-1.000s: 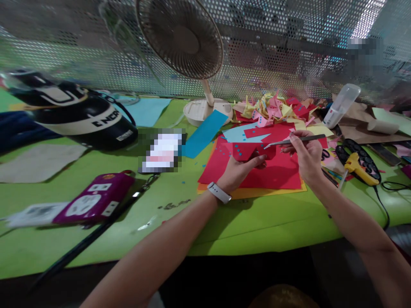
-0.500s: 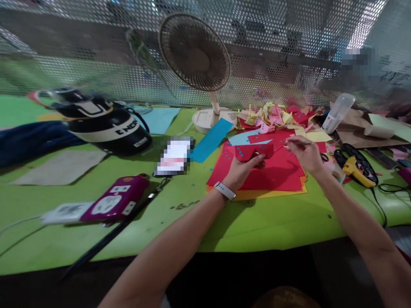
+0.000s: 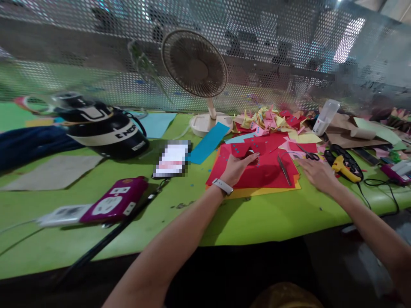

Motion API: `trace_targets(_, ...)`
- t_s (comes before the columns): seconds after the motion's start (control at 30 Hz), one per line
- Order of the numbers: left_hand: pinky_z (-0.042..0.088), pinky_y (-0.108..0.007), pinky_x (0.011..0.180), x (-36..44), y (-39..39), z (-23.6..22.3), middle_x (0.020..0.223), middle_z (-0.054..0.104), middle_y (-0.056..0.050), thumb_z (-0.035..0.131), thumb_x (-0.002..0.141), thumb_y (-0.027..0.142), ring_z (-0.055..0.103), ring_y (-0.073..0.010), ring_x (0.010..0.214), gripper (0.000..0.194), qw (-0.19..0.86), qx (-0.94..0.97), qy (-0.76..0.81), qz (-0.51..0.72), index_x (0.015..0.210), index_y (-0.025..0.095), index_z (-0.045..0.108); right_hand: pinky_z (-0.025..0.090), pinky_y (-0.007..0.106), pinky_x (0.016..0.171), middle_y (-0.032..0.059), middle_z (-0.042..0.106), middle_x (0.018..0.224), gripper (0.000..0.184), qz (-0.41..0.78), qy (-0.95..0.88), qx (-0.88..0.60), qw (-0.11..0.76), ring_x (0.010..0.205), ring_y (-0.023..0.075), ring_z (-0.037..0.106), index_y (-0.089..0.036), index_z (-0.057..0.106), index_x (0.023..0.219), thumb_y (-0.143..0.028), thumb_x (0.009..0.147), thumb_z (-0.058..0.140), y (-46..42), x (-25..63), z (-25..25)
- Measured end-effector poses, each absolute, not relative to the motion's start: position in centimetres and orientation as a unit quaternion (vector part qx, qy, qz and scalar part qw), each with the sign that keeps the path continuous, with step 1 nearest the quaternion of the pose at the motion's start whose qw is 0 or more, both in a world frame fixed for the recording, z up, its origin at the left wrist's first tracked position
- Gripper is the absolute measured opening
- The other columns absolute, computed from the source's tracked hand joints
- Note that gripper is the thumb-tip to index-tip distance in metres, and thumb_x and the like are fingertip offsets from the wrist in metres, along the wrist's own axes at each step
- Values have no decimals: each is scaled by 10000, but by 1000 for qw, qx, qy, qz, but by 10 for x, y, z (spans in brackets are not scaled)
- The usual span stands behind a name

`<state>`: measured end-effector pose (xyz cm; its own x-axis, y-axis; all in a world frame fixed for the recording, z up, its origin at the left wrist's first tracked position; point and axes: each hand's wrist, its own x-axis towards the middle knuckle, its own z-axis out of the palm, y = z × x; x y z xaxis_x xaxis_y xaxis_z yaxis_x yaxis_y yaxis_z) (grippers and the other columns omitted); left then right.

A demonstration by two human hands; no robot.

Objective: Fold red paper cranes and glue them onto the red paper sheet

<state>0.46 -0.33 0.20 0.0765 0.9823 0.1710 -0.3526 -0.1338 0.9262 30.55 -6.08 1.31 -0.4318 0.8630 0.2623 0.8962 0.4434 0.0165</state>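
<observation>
My left hand (image 3: 236, 169), with a white band at the wrist, pinches a piece of red paper (image 3: 241, 147) dotted with small blue spots. It rests over a stack of red paper sheets (image 3: 257, 177), with orange-yellow sheets beneath. Metal tweezers (image 3: 284, 170) lie on the right part of the stack. My right hand (image 3: 317, 173) is just right of the stack, palm down with fingers stretched out and nothing visible in them. Beyond its fingertips lies a pair of dark-handled scissors (image 3: 311, 155). A glue gun with a yellow body (image 3: 346, 169) sits to its right.
A fan (image 3: 210, 124) stands at the back, beside a heap of folded paper pieces (image 3: 266, 119). A blue paper strip (image 3: 210, 143), phone (image 3: 171, 158), purple power bank (image 3: 115, 200) and large black jug (image 3: 112, 137) occupy the left. A clear bottle (image 3: 326, 117) stands back right.
My right hand has moved down and right, away from the red paper, and its fingers have opened. Tweezers now lie on the red stack. My left hand still holds the dotted paper, slightly lower.
</observation>
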Motion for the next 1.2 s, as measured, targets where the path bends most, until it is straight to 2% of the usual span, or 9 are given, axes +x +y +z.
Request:
trace_targets(0.13,576,-284,600,6,-2,1,654,663,-13,884,562,351,617,-126,580,336,562,472,334,591,725,136,684,438,477,1074,197,611,1383,476,-120,-717,-680,91,1270,325,581,-129,551,1381,-252,925,496,-89,369,27)
trace_targets(0.27,580,-294,603,8,-1,-2,648,665,-20,883,567,354,626,-131,570,346,562,480,334,585,737,131,681,474,466,897,240,627,1310,482,-101,-637,-764,13,1119,383,623,-140,627,1236,-388,822,623,-105,408,27)
trace_targets(0.37,580,-296,605,8,-1,-4,649,670,-21,872,578,372,638,-137,574,353,558,483,338,584,747,135,672,454,444,844,245,640,1236,468,-90,-627,-773,-14,1059,366,625,-137,621,1208,-369,801,615,-106,413,22)
trace_targets(0.5,574,-287,600,9,-2,-4,653,675,-21,873,565,378,637,-134,575,361,558,482,345,580,751,133,684,432,430,788,251,632,1164,508,-129,-585,-801,11,999,354,615,-135,597,1208,-389,771,646,-99,416,22)
trace_targets(0.6,573,-285,604,9,-2,-3,654,678,-21,882,553,370,634,-128,571,362,561,480,347,578,743,129,690,408,421,721,254,640,1114,453,-91,-569,-817,4,937,349,620,-144,643,1126,-410,760,664,-96,426,23)
trace_targets(0.67,576,-288,613,8,-1,-3,655,680,-22,886,551,369,637,-129,572,368,563,478,347,579,747,127,691,399,422,720,256,645,1105,435,-67,-569,-820,-9,936,353,627,-132,656,1117,-394,770,653,-94,432,21)
trace_targets(0.87,580,-296,622,8,-1,-1,659,677,-17,890,547,370,643,-136,579,379,566,479,344,576,756,133,682,405,431,776,290,605,1201,590,-71,-581,-811,-29,1015,363,622,-110,547,1331,-378,811,623,-89,428,21)
trace_targets(1.03,581,-296,611,7,0,-3,647,673,-12,884,554,367,642,-137,569,363,557,479,343,585,741,142,669,418,415,757,269,609,1174,530,-45,-576,-813,-66,994,354,634,-101,595,1275,-355,811,625,-85,423,31)
trace_targets(1.2,585,-279,598,6,2,-5,652,683,-20,877,577,330,647,-132,568,319,562,473,339,589,744,139,685,418,403,765,236,653,1133,559,-13,-572,-819,-35,997,347,635,-108,588,1252,-366,763,667,-81,427,33)
